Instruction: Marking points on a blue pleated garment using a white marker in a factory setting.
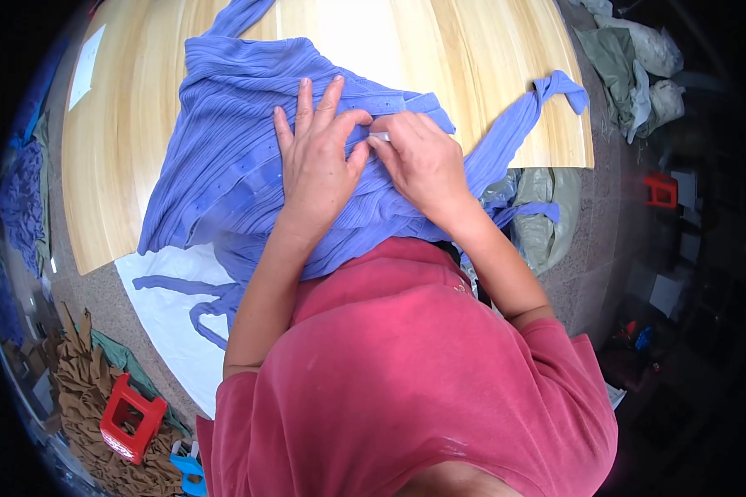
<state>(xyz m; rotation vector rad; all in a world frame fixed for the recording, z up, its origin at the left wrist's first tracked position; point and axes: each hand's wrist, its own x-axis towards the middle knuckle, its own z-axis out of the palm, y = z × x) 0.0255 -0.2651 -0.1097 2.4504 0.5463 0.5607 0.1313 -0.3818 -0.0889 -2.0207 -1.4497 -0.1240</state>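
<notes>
A blue-violet ribbed garment (224,157) lies spread and rumpled over the near part of the wooden table. Along a smoother band on it run small dark dots. My left hand (315,153) rests on this cloth, three fingers stretched out flat, while its thumb and index finger curve towards each other with a gap between their tips. Just to the right, my right hand (427,157) is closed in a pinch around a small white piece (380,137). Its tip points at the fabric beside my left thumb. What exactly the white piece is, my fingers hide.
The pale wooden table (506,50) carries a white paper (87,66) at its left edge. Long garment ties hang over the edges. White cloth (178,323) sits below on the left. A red stool (133,418) stands on brown fabric (83,389); bags (547,215) lie at right.
</notes>
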